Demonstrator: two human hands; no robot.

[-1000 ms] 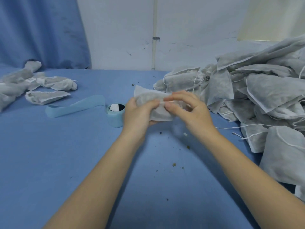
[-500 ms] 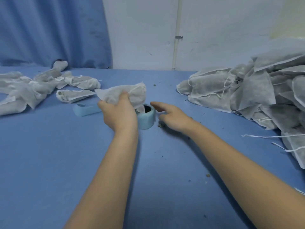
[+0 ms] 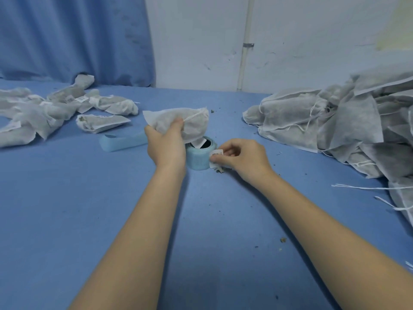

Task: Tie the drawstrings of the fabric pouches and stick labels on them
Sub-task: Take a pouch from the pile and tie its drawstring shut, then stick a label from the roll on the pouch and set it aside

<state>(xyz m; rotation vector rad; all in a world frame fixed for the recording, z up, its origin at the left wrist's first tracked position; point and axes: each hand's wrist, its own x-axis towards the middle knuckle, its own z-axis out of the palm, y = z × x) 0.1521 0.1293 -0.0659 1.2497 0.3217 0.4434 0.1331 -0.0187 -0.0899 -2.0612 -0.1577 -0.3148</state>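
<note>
Blue table cloth (image 3: 67,220) fills the frame; at centre the left hand (image 3: 166,145) grips a tied pouch (image 3: 178,121) above the label roll (image 3: 199,156), where the right hand (image 3: 242,158) pinches a label (image 3: 216,153). Untied pouches (image 3: 335,117) heap at right.

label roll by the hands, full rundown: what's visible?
The label roll is a short, pale blue cylinder of what looks like paper backing, standing on end on the blue table, its dark core facing up. A loose blue strip of backing trails left across the table. The right hand pinches a white printed label at its right side. The left hand, holding a pouch, is right beside it.
</note>
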